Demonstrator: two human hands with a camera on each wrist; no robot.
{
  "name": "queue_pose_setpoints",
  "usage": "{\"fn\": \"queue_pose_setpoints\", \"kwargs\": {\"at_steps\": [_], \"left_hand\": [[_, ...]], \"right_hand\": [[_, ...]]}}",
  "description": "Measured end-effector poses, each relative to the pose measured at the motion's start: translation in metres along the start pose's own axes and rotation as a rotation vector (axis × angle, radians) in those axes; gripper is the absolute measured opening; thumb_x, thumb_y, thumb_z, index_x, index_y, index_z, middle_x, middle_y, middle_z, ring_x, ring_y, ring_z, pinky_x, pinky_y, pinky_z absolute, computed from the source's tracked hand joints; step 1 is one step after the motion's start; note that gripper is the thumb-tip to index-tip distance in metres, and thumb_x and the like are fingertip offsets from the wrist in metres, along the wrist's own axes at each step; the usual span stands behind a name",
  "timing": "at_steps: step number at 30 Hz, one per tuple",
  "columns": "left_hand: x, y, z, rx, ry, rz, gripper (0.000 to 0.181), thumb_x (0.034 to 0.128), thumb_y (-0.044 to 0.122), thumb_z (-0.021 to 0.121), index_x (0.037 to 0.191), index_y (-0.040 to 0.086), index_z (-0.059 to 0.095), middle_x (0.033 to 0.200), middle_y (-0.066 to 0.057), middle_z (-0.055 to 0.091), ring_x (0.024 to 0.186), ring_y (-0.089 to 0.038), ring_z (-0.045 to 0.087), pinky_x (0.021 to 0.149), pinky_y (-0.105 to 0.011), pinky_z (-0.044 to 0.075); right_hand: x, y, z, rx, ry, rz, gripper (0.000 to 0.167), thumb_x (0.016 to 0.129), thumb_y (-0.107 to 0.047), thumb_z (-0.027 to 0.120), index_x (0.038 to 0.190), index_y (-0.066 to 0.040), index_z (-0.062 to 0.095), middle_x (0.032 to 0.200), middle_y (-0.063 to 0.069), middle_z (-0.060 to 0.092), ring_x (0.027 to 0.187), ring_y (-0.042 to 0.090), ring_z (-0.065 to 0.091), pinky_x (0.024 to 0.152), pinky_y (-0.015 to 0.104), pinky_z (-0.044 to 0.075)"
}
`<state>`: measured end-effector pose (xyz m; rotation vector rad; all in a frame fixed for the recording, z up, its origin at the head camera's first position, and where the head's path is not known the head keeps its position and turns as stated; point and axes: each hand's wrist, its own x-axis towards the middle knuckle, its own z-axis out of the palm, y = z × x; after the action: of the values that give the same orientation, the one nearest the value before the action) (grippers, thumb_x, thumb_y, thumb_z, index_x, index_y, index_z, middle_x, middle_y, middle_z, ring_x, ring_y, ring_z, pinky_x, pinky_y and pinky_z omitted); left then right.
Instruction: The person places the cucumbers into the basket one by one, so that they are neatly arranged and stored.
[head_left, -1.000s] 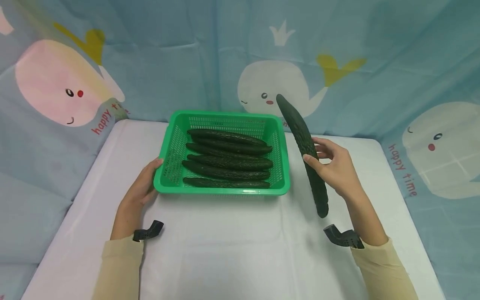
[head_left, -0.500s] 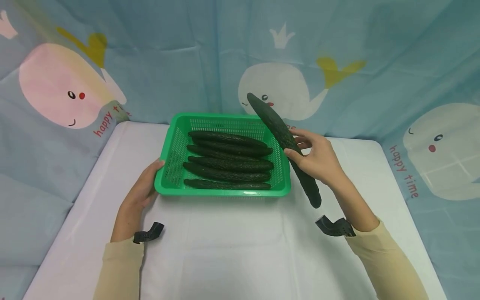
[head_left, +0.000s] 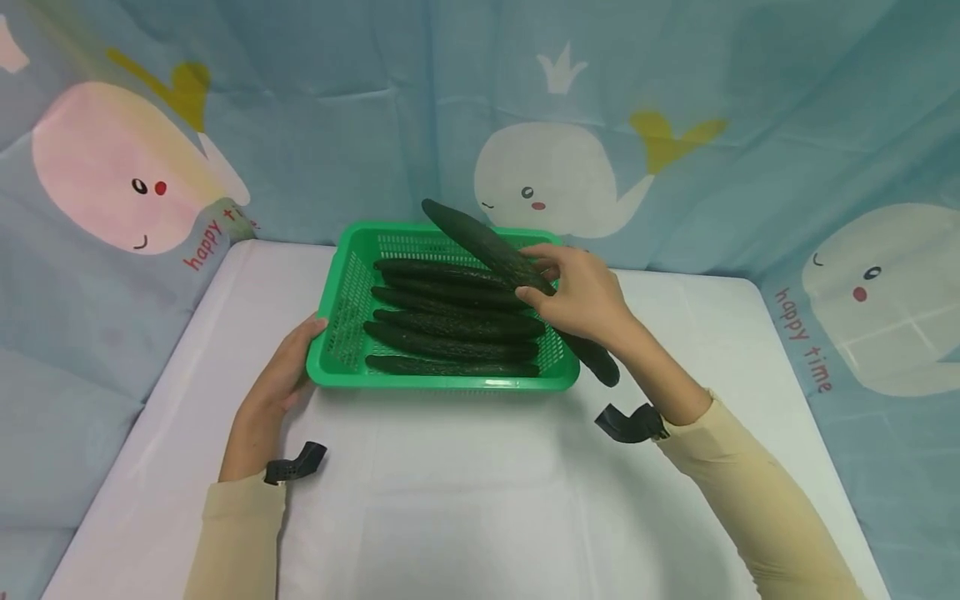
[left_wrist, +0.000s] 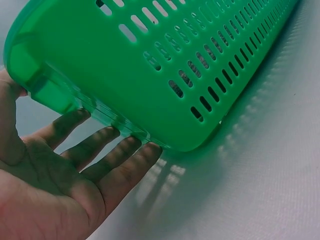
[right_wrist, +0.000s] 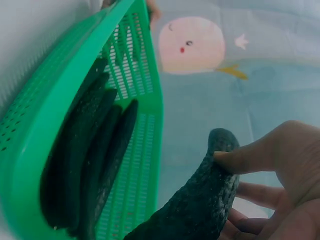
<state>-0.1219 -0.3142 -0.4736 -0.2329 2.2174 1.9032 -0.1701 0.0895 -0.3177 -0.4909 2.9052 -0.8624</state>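
Note:
A green plastic basket point(head_left: 442, 382) stands on the white table with several dark green cucumbers point(head_left: 450, 346) lying lengthwise inside. My right hand point(head_left: 581, 296) grips another cucumber point(head_left: 472, 233) between thumb and fingers, holding it tilted above the basket's right half. In the right wrist view this held cucumber point(right_wrist: 192, 210) is apart from the ones in the basket. My left hand point(head_left: 288, 362) holds the basket's left end, its thumb at the rim. The left wrist view shows the fingers point(left_wrist: 127, 170) of that hand against the outer wall of the basket point(left_wrist: 125, 90).
A white cloth point(head_left: 450, 500) covers the table. Behind it and at both sides hangs a blue curtain point(head_left: 337, 125) printed with whales. Each wrist wears a black camera mount, the left mount point(head_left: 296, 462) and the right mount point(head_left: 633, 423).
My right hand has carried the held cucumber leftward, from right of the basket to above its right half; the cucumber now lies flatter. The left hand and basket stay in place.

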Motion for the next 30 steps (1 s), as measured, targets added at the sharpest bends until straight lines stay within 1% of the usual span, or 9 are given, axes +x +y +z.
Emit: {"fn": "queue_pose_setpoints", "kwargs": {"at_steps": [6,10,13,15,18,20,23,27,30], "left_hand": [[-0.002,-0.001,0.001,-0.01,-0.007,-0.003,0.077,0.1115,0.056,0.036,0.17,0.01,0.018,0.167,-0.023,0.041,0.109,0.009,0.066,0.091,-0.009,0.057],[-0.003,-0.001,0.0,-0.011,-0.003,-0.008,0.075,0.1118,0.055,0.037,0.17,0.01,0.02,0.15,-0.011,0.059,0.106,0.006,0.069,0.09,-0.012,0.059],[-0.003,0.0,0.0,-0.002,0.006,-0.01,0.076,0.1111,0.057,0.038,0.17,0.011,0.021,0.141,-0.002,0.062,0.105,0.006,0.069,0.089,-0.012,0.059],[-0.001,0.001,0.001,-0.013,0.007,-0.004,0.077,0.1108,0.057,0.038,0.17,0.011,0.021,0.147,-0.01,0.06,0.106,0.006,0.068,0.089,-0.012,0.059],[0.002,0.002,0.002,-0.033,0.004,0.007,0.077,0.1111,0.057,0.038,0.17,0.011,0.02,0.162,-0.023,0.047,0.109,0.008,0.067,0.09,-0.011,0.058],[0.003,0.002,0.003,-0.045,0.005,0.011,0.076,0.1114,0.056,0.038,0.17,0.01,0.02,0.166,-0.027,0.04,0.11,0.009,0.067,0.091,-0.01,0.058],[0.003,0.002,0.003,-0.044,0.005,0.009,0.076,0.1115,0.055,0.038,0.17,0.01,0.02,0.166,-0.026,0.041,0.109,0.009,0.067,0.089,-0.011,0.059],[0.003,0.0,0.0,-0.053,-0.018,0.013,0.077,0.1114,0.055,0.04,0.17,0.009,0.019,0.145,-0.01,0.061,0.106,0.005,0.07,0.088,-0.014,0.06],[0.003,-0.001,-0.003,-0.072,-0.035,0.013,0.077,0.1114,0.054,0.041,0.17,0.009,0.019,0.129,0.01,0.063,0.107,0.003,0.07,0.089,-0.015,0.061]], "right_hand": [[0.009,-0.016,0.007,-0.045,-0.036,-0.032,0.053,0.096,-0.033,0.077,0.146,-0.021,0.064,0.132,0.008,0.076,0.117,0.027,0.073,0.074,0.048,0.062],[0.018,-0.028,0.013,-0.07,-0.072,-0.044,0.053,0.097,-0.033,0.076,0.147,-0.023,0.063,0.132,0.007,0.075,0.115,0.026,0.073,0.07,0.044,0.061],[0.028,-0.037,0.016,-0.083,-0.076,-0.056,0.053,0.098,-0.033,0.075,0.148,-0.023,0.062,0.131,0.007,0.076,0.109,0.024,0.073,0.061,0.037,0.056],[0.034,-0.043,0.019,-0.088,-0.075,-0.06,0.053,0.098,-0.033,0.074,0.148,-0.023,0.062,0.131,0.007,0.076,0.1,0.023,0.074,0.054,0.033,0.049],[0.041,-0.048,0.024,-0.084,-0.082,-0.061,0.053,0.098,-0.033,0.074,0.148,-0.023,0.062,0.132,0.006,0.076,0.085,0.022,0.072,0.049,0.029,0.037],[0.043,-0.05,0.028,-0.081,-0.089,-0.067,0.052,0.098,-0.032,0.074,0.148,-0.023,0.062,0.132,0.006,0.076,0.075,0.021,0.069,0.048,0.028,0.031],[0.044,-0.049,0.035,-0.081,-0.098,-0.076,0.051,0.098,-0.031,0.073,0.147,-0.022,0.063,0.131,0.007,0.076,0.067,0.02,0.065,0.047,0.028,0.028],[0.045,-0.048,0.044,-0.086,-0.124,-0.075,0.051,0.099,-0.032,0.072,0.148,-0.023,0.063,0.13,0.007,0.076,0.065,0.02,0.064,0.048,0.028,0.028],[0.046,-0.049,0.05,-0.093,-0.146,-0.071,0.05,0.1,-0.032,0.072,0.148,-0.024,0.062,0.13,0.006,0.075,0.067,0.019,0.065,0.049,0.028,0.031]]}}
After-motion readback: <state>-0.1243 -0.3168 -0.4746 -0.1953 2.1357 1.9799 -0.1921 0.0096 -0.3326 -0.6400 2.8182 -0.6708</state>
